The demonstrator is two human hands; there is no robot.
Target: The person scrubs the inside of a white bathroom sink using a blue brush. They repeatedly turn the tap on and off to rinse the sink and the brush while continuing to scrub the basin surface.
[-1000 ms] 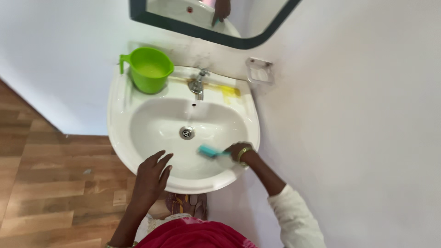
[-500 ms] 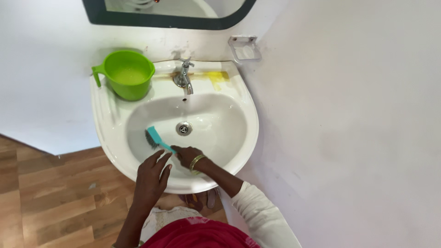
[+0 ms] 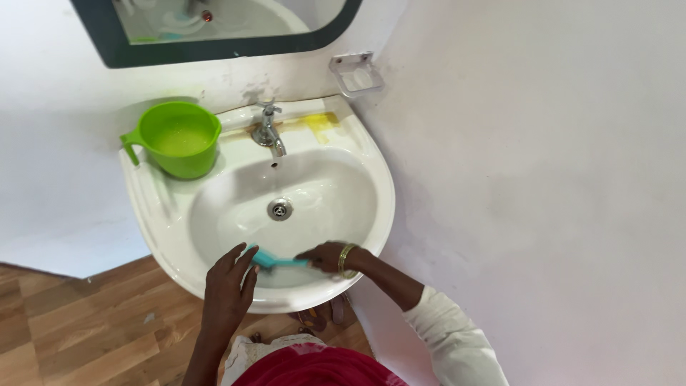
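right hand [image 3: 325, 256] grips brush [image 3: 275, 261] at sink [image 3: 382, 200] front rim | left hand [image 3: 227, 286] spread on front rim, beside brush | jug [image 3: 175, 139] on back-left rim | bowl around drain [image 3: 280, 209] open

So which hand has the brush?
The right hand, the one with the gold bangle, grips the teal brush by its handle. The left hand only rests open on the sink rim.

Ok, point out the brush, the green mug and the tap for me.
brush [image 3: 280, 261], head view, on its teal handle.
green mug [image 3: 179, 138], head view, inside its bowl.
tap [image 3: 267, 133], head view, on its metal body.
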